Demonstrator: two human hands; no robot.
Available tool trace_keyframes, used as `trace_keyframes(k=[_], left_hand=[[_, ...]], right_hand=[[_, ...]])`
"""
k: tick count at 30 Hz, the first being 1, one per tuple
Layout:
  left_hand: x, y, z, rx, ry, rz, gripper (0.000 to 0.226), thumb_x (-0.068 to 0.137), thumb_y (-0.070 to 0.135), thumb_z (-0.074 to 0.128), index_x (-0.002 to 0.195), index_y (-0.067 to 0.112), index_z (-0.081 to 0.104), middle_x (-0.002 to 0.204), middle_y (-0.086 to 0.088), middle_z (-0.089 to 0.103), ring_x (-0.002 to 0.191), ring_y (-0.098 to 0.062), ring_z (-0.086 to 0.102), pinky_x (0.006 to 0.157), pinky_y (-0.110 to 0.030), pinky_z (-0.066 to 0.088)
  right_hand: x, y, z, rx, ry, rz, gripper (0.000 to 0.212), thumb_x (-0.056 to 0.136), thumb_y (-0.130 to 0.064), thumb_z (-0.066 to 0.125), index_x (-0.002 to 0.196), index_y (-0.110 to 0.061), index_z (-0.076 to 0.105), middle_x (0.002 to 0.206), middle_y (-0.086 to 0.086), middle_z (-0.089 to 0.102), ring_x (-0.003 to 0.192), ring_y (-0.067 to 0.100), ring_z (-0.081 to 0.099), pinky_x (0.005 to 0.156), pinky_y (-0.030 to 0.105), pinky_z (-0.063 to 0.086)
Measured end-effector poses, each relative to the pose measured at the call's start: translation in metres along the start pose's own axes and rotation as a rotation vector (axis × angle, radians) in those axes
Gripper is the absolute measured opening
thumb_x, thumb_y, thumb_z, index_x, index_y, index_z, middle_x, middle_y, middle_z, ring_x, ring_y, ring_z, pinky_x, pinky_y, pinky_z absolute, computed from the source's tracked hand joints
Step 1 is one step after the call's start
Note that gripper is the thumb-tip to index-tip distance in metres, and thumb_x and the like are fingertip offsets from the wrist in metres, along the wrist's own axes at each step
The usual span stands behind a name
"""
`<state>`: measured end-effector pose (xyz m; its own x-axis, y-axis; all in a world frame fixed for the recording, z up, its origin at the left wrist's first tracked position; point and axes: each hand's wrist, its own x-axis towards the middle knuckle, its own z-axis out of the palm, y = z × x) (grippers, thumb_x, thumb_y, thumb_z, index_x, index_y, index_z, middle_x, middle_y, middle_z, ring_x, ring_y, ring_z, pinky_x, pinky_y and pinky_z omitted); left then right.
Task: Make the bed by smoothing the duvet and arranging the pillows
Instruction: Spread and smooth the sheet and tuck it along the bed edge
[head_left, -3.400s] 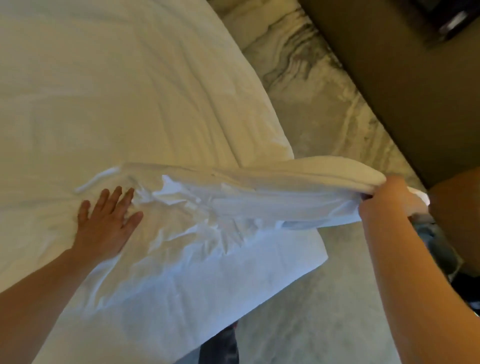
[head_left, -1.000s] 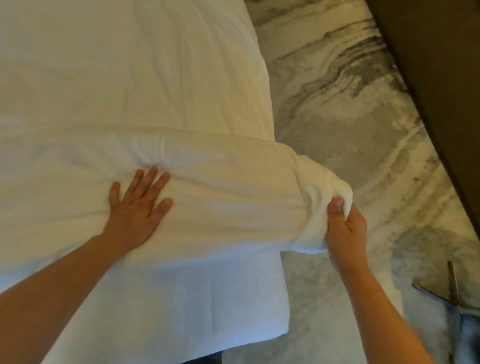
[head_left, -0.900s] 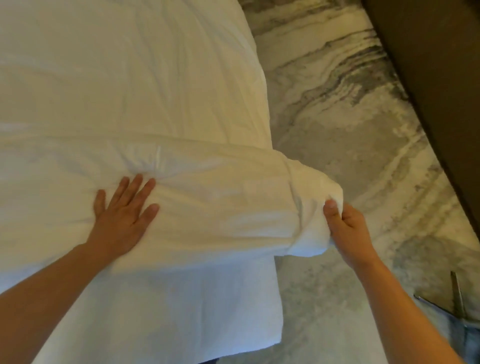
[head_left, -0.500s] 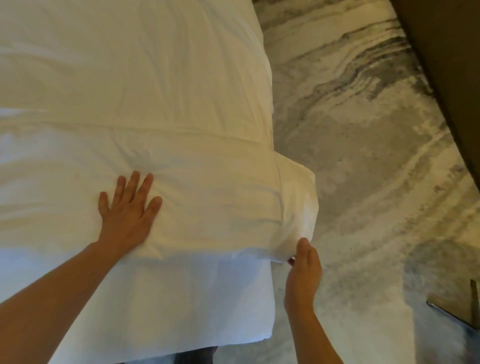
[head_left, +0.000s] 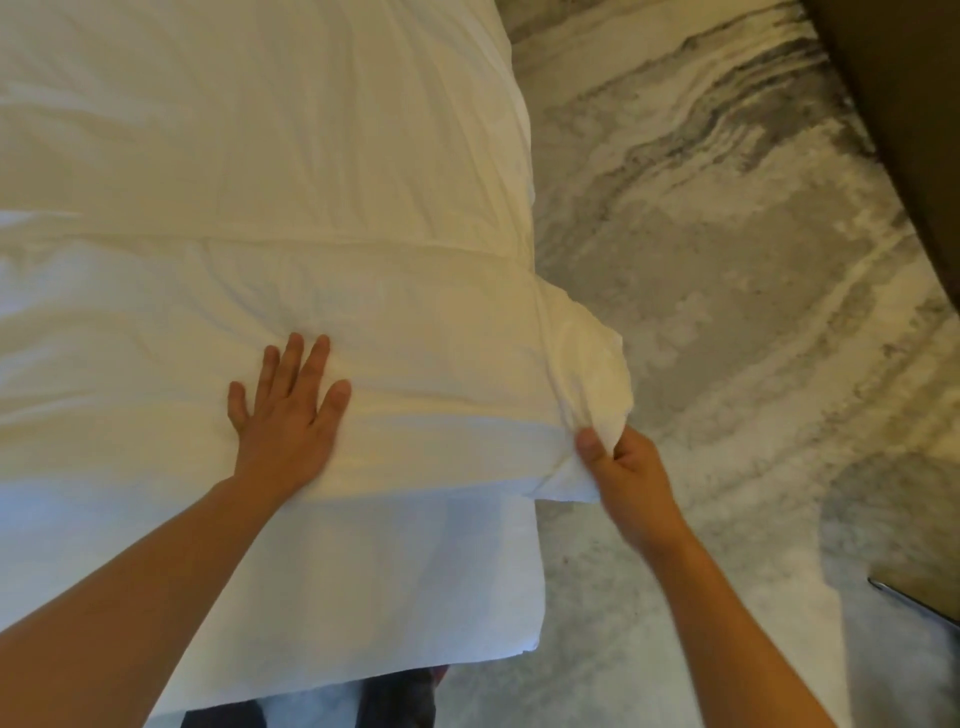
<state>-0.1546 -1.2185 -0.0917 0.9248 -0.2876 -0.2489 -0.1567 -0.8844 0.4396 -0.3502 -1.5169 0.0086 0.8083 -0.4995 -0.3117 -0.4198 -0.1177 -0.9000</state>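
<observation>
A white duvet (head_left: 270, 156) covers the bed and fills the left of the head view. Its near edge is folded back into a thick band (head_left: 415, 338) across the bed. My left hand (head_left: 288, 410) lies flat on that band, fingers spread. My right hand (head_left: 621, 467) pinches the bunched corner of the folded duvet (head_left: 592, 374) at the bed's right edge. Below the fold a white sheet (head_left: 389, 571) hangs down the bed's side. No pillows are in view.
Grey and white marbled carpet (head_left: 727, 260) runs along the right of the bed. A dark brown wall or cabinet (head_left: 904, 104) borders it at the upper right. A thin metal leg or frame (head_left: 914, 597) shows at the right edge. Dark trousers (head_left: 395, 699) show below the sheet.
The lifted duvet edge has been laid down as a folded band. In the last half second my right hand rose and gripped the corner, bunching it. My left hand stayed pressed flat.
</observation>
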Motion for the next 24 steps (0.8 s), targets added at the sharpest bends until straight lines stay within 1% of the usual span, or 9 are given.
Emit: trace_keyframes(k=[4, 7, 10, 12, 14, 16, 19, 22, 24], left_hand=[[0.0, -0.008, -0.004, 0.051, -0.043, 0.011, 0.067, 0.092, 0.073, 0.008, 0.156, 0.054, 0.003, 0.17, 0.016, -0.001, 0.157, -0.01, -0.005, 0.121, -0.056, -0.007], [-0.005, -0.023, -0.004, 0.115, -0.081, 0.02, 0.069, 0.091, 0.074, 0.006, 0.156, 0.054, 0.001, 0.17, 0.015, -0.002, 0.157, -0.01, -0.007, 0.12, -0.057, -0.008], [-0.007, -0.038, -0.008, 0.165, -0.099, 0.041, 0.069, 0.09, 0.074, 0.005, 0.156, 0.054, 0.001, 0.17, 0.015, -0.003, 0.157, -0.011, -0.007, 0.12, -0.057, -0.008], [-0.007, -0.042, -0.01, 0.173, -0.104, 0.053, 0.07, 0.089, 0.074, 0.005, 0.157, 0.053, 0.002, 0.17, 0.015, -0.002, 0.157, -0.011, -0.007, 0.12, -0.056, -0.007], [-0.006, -0.041, -0.01, 0.167, -0.093, 0.053, 0.071, 0.09, 0.073, 0.005, 0.157, 0.052, 0.003, 0.17, 0.015, -0.001, 0.157, -0.011, -0.007, 0.12, -0.056, -0.007], [-0.005, -0.038, -0.009, 0.151, -0.075, 0.042, 0.07, 0.091, 0.073, 0.005, 0.158, 0.051, 0.003, 0.17, 0.015, -0.001, 0.157, -0.011, -0.007, 0.12, -0.055, -0.007], [-0.002, -0.033, -0.006, 0.123, -0.05, 0.026, 0.069, 0.092, 0.071, 0.006, 0.158, 0.051, 0.004, 0.17, 0.015, 0.0, 0.157, -0.011, -0.006, 0.12, -0.055, -0.006], [-0.001, -0.031, -0.004, 0.128, -0.024, 0.021, 0.068, 0.093, 0.07, 0.006, 0.158, 0.05, 0.005, 0.171, 0.013, 0.001, 0.157, -0.012, -0.006, 0.12, -0.055, -0.006], [0.0, -0.031, -0.004, 0.132, -0.005, 0.016, 0.069, 0.094, 0.07, 0.004, 0.159, 0.048, 0.006, 0.171, 0.012, 0.003, 0.157, -0.012, -0.005, 0.121, -0.055, -0.005]], right_hand=[[0.026, 0.013, -0.024, 0.152, 0.051, 0.199, 0.075, 0.063, -0.079, 0.076, 0.106, -0.017, 0.074, 0.103, 0.002, 0.079, 0.097, 0.019, 0.074, 0.081, 0.037, 0.061], [0.037, 0.05, -0.019, 0.113, 0.168, 0.314, 0.075, 0.058, -0.088, 0.069, 0.085, -0.019, 0.077, 0.088, 0.003, 0.077, 0.089, 0.023, 0.07, 0.079, 0.043, 0.058], [0.041, 0.07, -0.032, 0.023, 0.145, 0.331, 0.061, 0.064, -0.085, 0.067, 0.079, -0.026, 0.076, 0.087, -0.001, 0.076, 0.091, 0.022, 0.069, 0.082, 0.044, 0.054], [0.044, 0.061, -0.041, 0.055, 0.018, 0.357, 0.055, 0.082, -0.068, 0.07, 0.12, -0.028, 0.072, 0.12, -0.002, 0.075, 0.116, 0.024, 0.067, 0.094, 0.047, 0.054], [0.057, 0.048, -0.049, 0.197, -0.075, 0.382, 0.043, 0.099, -0.034, 0.06, 0.142, -0.032, 0.057, 0.137, -0.002, 0.067, 0.124, 0.025, 0.064, 0.096, 0.047, 0.053], [0.081, 0.029, -0.053, 0.308, -0.075, 0.467, 0.04, 0.102, -0.043, 0.052, 0.139, -0.028, 0.06, 0.135, 0.004, 0.068, 0.122, 0.028, 0.066, 0.098, 0.05, 0.051], [0.124, 0.0, -0.041, 0.272, -0.092, 0.65, 0.076, 0.078, -0.08, 0.064, 0.131, -0.026, 0.067, 0.126, 0.008, 0.073, 0.118, 0.035, 0.068, 0.101, 0.059, 0.051], [0.158, -0.009, -0.027, 0.213, -0.038, 0.701, 0.096, 0.057, -0.072, 0.086, 0.135, -0.021, 0.065, 0.126, 0.013, 0.072, 0.113, 0.038, 0.068, 0.093, 0.059, 0.055], [0.164, -0.033, -0.021, 0.259, 0.043, 0.568, 0.081, 0.076, -0.056, 0.082, 0.143, -0.018, 0.057, 0.129, 0.014, 0.07, 0.11, 0.036, 0.068, 0.08, 0.05, 0.059]])
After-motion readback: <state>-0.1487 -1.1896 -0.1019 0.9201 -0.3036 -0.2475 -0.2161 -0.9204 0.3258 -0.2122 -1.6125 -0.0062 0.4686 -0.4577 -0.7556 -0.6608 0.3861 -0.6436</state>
